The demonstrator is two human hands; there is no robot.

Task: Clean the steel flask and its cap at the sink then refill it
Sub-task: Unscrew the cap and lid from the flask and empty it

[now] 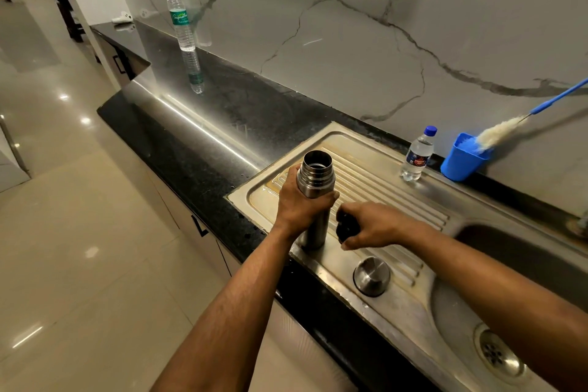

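Steel flask (313,200) upright in left hand (300,202), drainboard (397,175).

Two plastic water bottles: a tall one (182,21) and a small one (417,154). One steel flask (315,197), one steel cap (371,276), one blue cup (463,157), one bottle brush (506,129).

Flask (315,197) on drainboard (375,175), cap (371,275) nearer.

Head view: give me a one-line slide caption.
Left hand holds the open steel flask upright on the drainboard; right hand holds its black stopper.
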